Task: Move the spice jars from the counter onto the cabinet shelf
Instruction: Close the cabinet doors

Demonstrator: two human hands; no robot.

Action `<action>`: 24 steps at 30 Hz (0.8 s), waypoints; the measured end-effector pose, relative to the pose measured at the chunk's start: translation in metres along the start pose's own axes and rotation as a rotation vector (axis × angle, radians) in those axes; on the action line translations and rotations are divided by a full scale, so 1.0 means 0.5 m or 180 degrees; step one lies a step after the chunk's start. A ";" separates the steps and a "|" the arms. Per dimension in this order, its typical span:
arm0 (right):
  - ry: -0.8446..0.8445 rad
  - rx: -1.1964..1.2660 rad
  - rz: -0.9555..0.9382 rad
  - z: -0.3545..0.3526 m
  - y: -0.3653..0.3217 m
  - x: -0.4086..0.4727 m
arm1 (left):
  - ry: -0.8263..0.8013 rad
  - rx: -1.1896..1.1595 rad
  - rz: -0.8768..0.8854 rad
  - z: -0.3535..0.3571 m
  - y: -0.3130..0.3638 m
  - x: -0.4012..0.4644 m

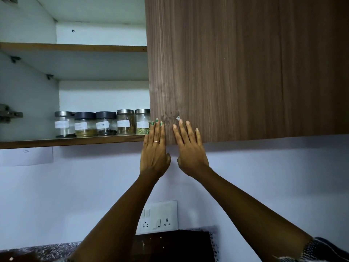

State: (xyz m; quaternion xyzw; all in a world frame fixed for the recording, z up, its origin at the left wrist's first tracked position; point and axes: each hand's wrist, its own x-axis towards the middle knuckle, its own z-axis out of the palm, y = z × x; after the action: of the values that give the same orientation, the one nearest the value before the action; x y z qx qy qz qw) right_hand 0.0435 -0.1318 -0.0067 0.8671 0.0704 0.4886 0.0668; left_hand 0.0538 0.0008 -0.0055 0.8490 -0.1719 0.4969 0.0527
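Several glass spice jars with metal or black lids and white labels stand in a row on the lower cabinet shelf. My left hand is raised with straight fingers at the shelf's right end, just in front of the rightmost jar. My right hand is raised beside it, fingers straight, in front of the brown wooden cabinet door. Neither hand holds anything.
The upper shelf holds nothing visible. A hinge sits on the cabinet's left wall. Below, a white socket plate is on the wall, and a dark board lies on the speckled counter.
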 end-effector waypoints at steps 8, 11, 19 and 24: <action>0.0098 -0.0125 0.0121 0.027 -0.006 0.006 | 0.0211 -0.0115 -0.0083 0.033 -0.001 0.006; 0.0147 -0.0145 0.0131 0.030 -0.005 0.009 | 0.0235 -0.0127 -0.0096 0.036 0.000 0.010; -0.0063 -0.0032 0.0047 0.007 -0.002 0.004 | 0.0079 -0.0031 -0.0039 0.010 0.001 0.002; -0.0022 0.0390 0.0231 -0.030 -0.013 0.001 | -0.0049 0.0015 0.0098 -0.016 -0.008 -0.041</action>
State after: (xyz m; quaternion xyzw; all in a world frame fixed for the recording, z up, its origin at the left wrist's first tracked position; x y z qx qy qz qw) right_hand 0.0307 -0.1247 0.0002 0.8732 0.0684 0.4825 -0.0039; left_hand 0.0394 0.0118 -0.0187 0.8501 -0.1842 0.4916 0.0417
